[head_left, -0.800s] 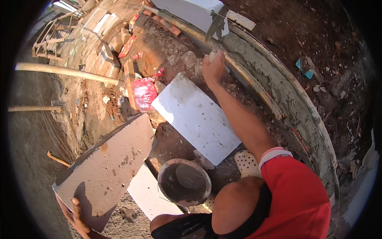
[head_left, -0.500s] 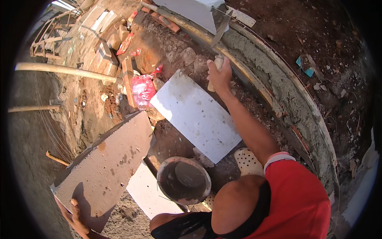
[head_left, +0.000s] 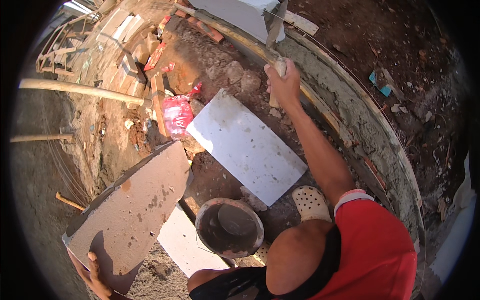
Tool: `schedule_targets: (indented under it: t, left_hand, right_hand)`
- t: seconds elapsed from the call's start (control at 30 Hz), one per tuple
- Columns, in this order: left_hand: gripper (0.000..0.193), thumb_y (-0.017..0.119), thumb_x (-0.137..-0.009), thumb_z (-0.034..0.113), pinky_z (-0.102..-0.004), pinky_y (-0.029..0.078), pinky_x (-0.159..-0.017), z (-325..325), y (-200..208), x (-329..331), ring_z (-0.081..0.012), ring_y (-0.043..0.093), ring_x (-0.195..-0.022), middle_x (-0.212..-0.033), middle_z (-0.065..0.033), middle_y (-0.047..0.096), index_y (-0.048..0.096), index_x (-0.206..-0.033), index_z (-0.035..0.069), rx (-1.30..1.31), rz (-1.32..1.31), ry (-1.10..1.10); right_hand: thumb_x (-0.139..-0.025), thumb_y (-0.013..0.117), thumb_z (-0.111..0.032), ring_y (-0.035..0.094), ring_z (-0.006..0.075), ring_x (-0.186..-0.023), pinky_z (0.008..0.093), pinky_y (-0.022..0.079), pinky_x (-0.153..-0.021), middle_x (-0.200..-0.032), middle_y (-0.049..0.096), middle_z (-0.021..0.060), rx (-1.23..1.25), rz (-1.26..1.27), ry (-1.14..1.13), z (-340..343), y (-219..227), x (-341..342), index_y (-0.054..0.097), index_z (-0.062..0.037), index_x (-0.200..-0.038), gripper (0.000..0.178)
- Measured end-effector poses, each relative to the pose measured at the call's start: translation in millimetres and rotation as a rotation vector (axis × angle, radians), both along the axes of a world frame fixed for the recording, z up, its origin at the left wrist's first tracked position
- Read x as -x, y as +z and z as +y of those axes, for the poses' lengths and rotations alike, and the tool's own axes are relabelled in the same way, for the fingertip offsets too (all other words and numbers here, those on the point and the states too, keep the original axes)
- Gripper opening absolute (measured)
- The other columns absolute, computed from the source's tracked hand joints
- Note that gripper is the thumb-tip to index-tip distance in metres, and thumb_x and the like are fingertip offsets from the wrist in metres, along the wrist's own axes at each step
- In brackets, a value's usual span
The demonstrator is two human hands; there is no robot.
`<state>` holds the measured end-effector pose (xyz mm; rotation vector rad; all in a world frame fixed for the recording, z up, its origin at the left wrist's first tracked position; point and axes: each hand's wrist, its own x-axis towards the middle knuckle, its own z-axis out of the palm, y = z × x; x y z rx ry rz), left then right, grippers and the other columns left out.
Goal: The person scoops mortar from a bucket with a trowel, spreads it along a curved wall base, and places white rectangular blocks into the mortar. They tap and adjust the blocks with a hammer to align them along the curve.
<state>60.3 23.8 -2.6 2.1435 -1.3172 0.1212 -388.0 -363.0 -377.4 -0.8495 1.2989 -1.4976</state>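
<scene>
My right hand (head_left: pixel 285 82) is wrapped around the pale wooden handle of a trowel (head_left: pixel 273 32). Its grey, mortar-smeared blade stands against the near end of a white block (head_left: pixel 235 12) set on the wall line. Beside the trowel runs a bed of wet grey mortar (head_left: pixel 340 95). At lower left, my left hand (head_left: pixel 95 277) grips the bottom edge of a large pale block (head_left: pixel 135 205), thumb on its face and the other fingers partly hidden. The block stands tilted. Between my arms lies a flat white block (head_left: pixel 250 147) with grey specks.
A bucket (head_left: pixel 202 235) with grey mortar inside stands by my feet, next to another white block (head_left: pixel 187 240). Red plastic packaging (head_left: pixel 177 115), red bricks (head_left: pixel 205 29) and stones lie ahead. A wooden pole (head_left: pixel 85 89) juts in from the left. A wooden board (head_left: pixel 325 112) edges the mortar.
My right hand has shifted right and slightly nearer the mortar bed, and the trowel blade has turned more upright against the block's end. My left hand and its block stay nearly still.
</scene>
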Motion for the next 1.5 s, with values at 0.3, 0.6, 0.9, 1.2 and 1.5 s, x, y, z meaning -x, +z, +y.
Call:
schedule_targets:
  t: [0.3,0.6,0.9,1.2,1.5]
  left_hand:
    - [0.1,0.084,-0.083,0.055,-0.0466,0.041,-0.114,6,1,-20,-0.034,0.052,-0.138,-0.155,-0.0238,0.051,0.046,-0.156,-0.003,-0.027,0.007,-0.019]
    - [0.102,0.083,-0.084,0.057,-0.0473,0.044,-0.11,-22,10,56,-0.0332,0.054,-0.132,-0.149,-0.0241,0.055,0.045,-0.155,-0.005,-0.119,-0.05,0.0]
    - [0.102,0.083,-0.084,0.056,-0.0474,0.044,-0.109,-37,7,74,-0.0331,0.054,-0.131,-0.148,-0.0235,0.055,0.044,-0.155,-0.006,-0.125,-0.052,0.0]
    - [0.101,0.083,-0.084,0.056,-0.0476,0.043,-0.11,-33,12,73,-0.0331,0.053,-0.132,-0.148,-0.0232,0.055,0.044,-0.155,-0.006,-0.128,-0.029,0.006]
    - [0.1,0.083,-0.084,0.056,-0.0481,0.041,-0.112,-36,8,71,-0.0331,0.054,-0.133,-0.146,-0.0226,0.057,0.045,-0.155,-0.003,-0.12,-0.053,0.006]
  right_hand:
    - [-0.09,0.076,-0.019,0.066,0.0171,-0.066,0.0331,0.053,-0.049,-0.093,0.067,0.0132,-0.242,0.061,0.065,9,-19,25,0.056,0.0078,-0.133,0.054]
    - [-0.09,0.075,-0.019,0.071,0.024,-0.065,0.0347,0.056,-0.055,-0.087,0.069,0.0145,0.076,0.504,-0.085,-61,12,58,0.057,0.007,-0.135,0.055]
    - [-0.093,0.076,-0.01,0.061,0.0134,-0.063,0.0314,0.054,-0.05,-0.086,0.063,0.0051,-0.217,-0.434,0.057,9,-16,9,0.059,-0.0026,-0.114,0.028]
    - [-0.094,0.074,-0.012,0.062,0.0151,-0.062,0.0325,0.055,-0.047,-0.089,0.064,0.0087,-0.104,-0.283,-0.074,2,-11,-57,0.057,0.0008,-0.116,0.031]
    - [-0.091,0.076,-0.016,0.064,0.0157,-0.058,0.0322,0.054,-0.046,-0.081,0.065,0.011,0.097,0.168,-0.251,-8,-27,-87,0.057,0.0053,-0.116,0.038]
